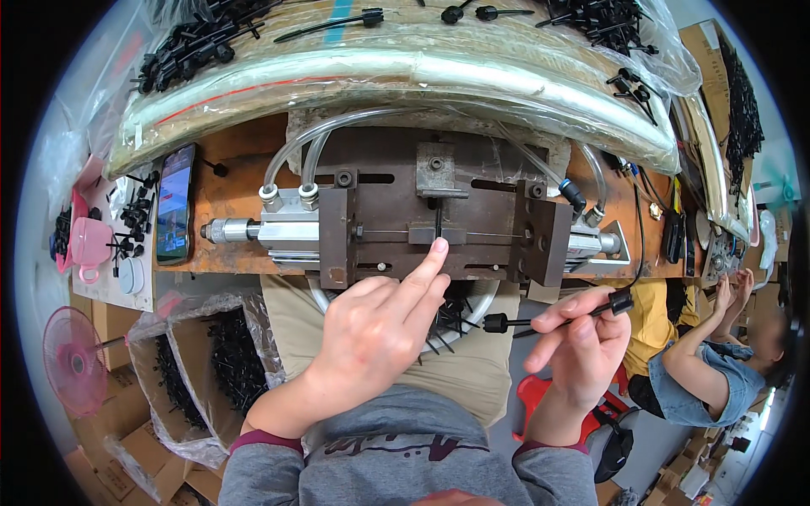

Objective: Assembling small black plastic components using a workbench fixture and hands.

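My left hand [371,325] reaches up with its index finger stretched out. Its fingertip touches the lower end of a thin black plastic part [439,218] standing in the middle of a dark metal clamping jig [388,181]. My right hand [586,346] holds black plastic rods [496,323] with thick knobbed ends between thumb and fingers, to the right of the jig's front edge. One knob points left and another sticks out at the upper right. Below the jig, partly hidden by my left hand, a round white tub [486,305] holds more black rods.
Air cylinders [291,232] with clear hoses flank the jig. A phone [175,202] lies on the bench at left. Black parts [190,46] lie on the plastic-covered shelf. Lined boxes of black rods [173,379] and a pink fan [76,361] stand lower left. Another person [704,375] works at right.
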Demonstrator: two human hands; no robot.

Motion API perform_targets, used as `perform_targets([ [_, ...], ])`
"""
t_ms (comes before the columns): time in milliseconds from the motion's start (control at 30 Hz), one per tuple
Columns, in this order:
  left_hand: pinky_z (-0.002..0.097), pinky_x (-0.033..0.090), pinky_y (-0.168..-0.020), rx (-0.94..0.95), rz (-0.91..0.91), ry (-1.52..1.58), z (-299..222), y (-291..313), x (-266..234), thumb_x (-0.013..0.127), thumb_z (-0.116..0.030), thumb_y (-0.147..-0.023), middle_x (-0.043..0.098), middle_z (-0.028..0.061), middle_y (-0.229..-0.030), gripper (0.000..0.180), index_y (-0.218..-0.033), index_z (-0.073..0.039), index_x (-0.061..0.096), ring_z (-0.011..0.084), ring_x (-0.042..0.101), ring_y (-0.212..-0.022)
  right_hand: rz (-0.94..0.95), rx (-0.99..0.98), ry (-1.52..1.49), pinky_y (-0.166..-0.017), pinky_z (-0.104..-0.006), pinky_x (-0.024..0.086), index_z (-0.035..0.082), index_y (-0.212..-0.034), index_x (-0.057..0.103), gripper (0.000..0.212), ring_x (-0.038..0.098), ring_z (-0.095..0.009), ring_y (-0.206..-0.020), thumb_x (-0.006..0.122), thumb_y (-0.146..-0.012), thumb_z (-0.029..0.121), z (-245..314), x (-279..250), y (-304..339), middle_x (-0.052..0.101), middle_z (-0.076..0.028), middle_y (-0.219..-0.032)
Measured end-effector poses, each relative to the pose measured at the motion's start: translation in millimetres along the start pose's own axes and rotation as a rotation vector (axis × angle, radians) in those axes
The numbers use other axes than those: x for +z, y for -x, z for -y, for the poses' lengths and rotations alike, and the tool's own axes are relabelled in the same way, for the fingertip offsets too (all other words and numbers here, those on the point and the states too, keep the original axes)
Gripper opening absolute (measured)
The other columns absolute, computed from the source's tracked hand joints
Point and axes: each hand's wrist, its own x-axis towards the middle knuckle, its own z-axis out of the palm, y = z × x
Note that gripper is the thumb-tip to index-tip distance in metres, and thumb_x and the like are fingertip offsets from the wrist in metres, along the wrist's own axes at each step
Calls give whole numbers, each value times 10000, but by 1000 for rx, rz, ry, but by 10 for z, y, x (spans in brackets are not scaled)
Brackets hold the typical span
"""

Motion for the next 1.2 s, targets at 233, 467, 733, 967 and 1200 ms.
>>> perform_targets([
  [233,291,557,-678,-38,39,168,-17,-17,-88,775,-63,-704,665,138,-1208,333,-1023,-2,703,200,696,-728,-39,96,-269,-414,-243,482,-73,-1010,526,235,595,-201,-433,517,-1003,162,-129,-7,-15,661,-246,-821],
  [467,298,586,-675,-17,10,887,-78,123,-238,846,-97,-679,724,122,-1009,311,-959,-9,742,210,717,-838,45,146,-392,-420,-222,462,-67,-1005,560,225,568,-158,-453,500,-1003,149,-251,97,-23,652,-261,-933],
  [733,278,510,-581,-6,-167,254,-37,80,-60,814,-48,-646,682,169,-1122,303,-924,20,713,182,616,-642,-148,-260,232,-639,-299,552,-73,-1120,604,278,661,-228,-724,615,-940,138,-194,43,-56,614,-246,-1120],
  [967,240,396,-512,31,-119,-53,-29,42,108,796,-68,-662,682,161,-1153,273,-909,14,713,128,585,-564,-58,-270,333,-952,-472,512,-75,-1266,543,788,631,-391,-1084,500,-920,631,-150,119,36,514,-281,-1287],
  [1200,243,415,-526,21,-86,-180,-95,29,102,784,-64,-671,685,156,-1148,264,-911,18,709,132,599,-571,-27,-374,292,-982,-504,505,-51,-1128,513,464,622,-431,-1096,785,-781,94,-230,206,46,523,-330,-1269],
])
